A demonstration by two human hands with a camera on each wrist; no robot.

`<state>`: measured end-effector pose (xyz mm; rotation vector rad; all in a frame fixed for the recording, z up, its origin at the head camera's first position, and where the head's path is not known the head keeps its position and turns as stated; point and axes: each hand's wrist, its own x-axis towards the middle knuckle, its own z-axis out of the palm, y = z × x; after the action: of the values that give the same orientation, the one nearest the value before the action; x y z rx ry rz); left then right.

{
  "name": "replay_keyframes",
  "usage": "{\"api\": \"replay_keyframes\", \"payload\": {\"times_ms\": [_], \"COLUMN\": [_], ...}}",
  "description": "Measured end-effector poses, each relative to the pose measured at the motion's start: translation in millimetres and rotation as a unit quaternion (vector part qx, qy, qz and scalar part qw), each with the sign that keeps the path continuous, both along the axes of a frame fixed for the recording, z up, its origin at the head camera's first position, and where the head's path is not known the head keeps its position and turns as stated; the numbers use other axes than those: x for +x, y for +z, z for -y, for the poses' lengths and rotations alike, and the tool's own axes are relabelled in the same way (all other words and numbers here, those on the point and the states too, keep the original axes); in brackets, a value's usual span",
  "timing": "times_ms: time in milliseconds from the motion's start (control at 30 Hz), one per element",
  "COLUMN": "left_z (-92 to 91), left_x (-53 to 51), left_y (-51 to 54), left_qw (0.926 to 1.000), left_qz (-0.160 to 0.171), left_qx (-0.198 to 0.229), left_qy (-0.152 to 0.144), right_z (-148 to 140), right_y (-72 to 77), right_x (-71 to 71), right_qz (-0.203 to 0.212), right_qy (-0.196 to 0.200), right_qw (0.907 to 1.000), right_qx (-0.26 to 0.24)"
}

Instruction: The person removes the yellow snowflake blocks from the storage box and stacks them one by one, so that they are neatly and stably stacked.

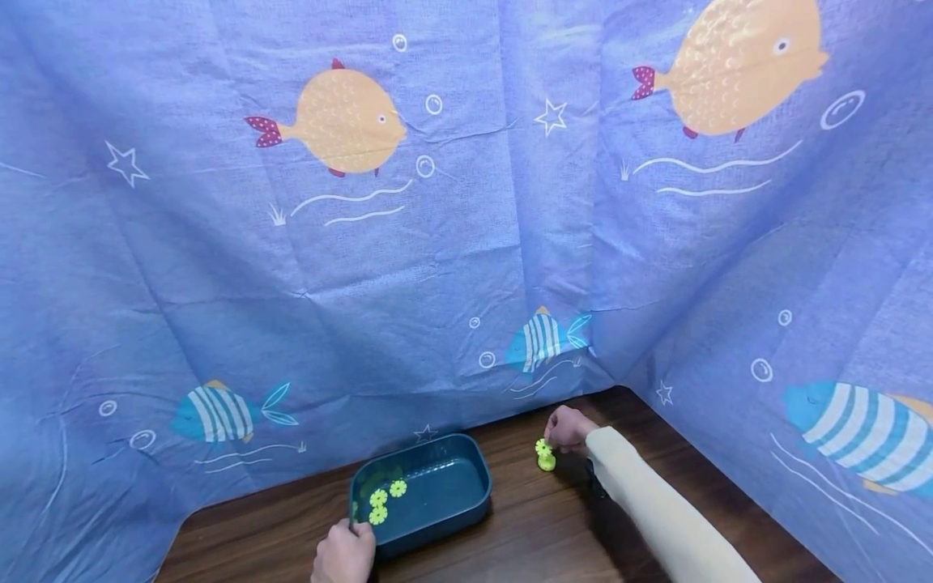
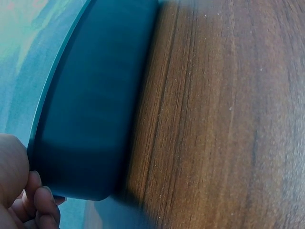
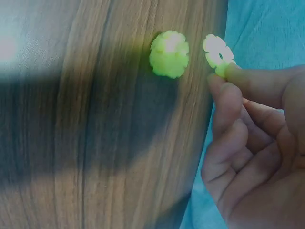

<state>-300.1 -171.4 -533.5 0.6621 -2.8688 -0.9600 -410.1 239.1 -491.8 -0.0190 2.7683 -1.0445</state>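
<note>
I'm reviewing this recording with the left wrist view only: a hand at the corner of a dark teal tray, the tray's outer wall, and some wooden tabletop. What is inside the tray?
Observer: The head view shows three yellow-green flower pieces lying toward the left end of the tray.
Operator: And the other hand, is it holding anything?
Observer: Yes, the right hand pinches one flower-shaped piece between thumb and finger.
Operator: Does anything lie near it?
Observer: A yellow-green clump sits on the table close by; I can't tell how many pieces make it up.
</note>
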Motion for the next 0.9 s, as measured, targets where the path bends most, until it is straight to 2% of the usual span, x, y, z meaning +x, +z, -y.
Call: {"api": "replay_keyframes", "payload": {"times_ms": [100, 367, 500, 700, 900], "left_z": [0.1, 0.7, 1.3, 0.5, 0.4], "left_x": [0.1, 2.6, 3.0, 3.5, 3.3], "left_y": [-0.4, -3.5, -2.6, -2.2, -3.2], "left_qw": [1.0000, 0.9998, 0.9999, 0.9999, 0.9998], "left_qz": [0.001, -0.019, -0.014, -0.017, -0.016], "left_qx": [0.002, 0.003, 0.006, 0.004, 0.007], "left_qy": [-0.002, -0.006, -0.006, 0.001, 0.003], "right_z": [-4.7, -8.2, -7.5, -7.0, -7.2], "right_y": [-1.6, -7.5, -10.7, -14.9, -18.6], "right_x": [2.5, 8.5, 7.8, 6.5, 5.3], "right_qz": [0.012, 0.024, 0.021, 0.030, 0.023], "right_qy": [0.008, -0.006, 0.002, -0.004, -0.007], "right_qw": [0.9998, 0.9997, 0.9997, 0.9995, 0.9997], "right_qx": [-0.010, -0.010, -0.009, -0.008, -0.007]}}
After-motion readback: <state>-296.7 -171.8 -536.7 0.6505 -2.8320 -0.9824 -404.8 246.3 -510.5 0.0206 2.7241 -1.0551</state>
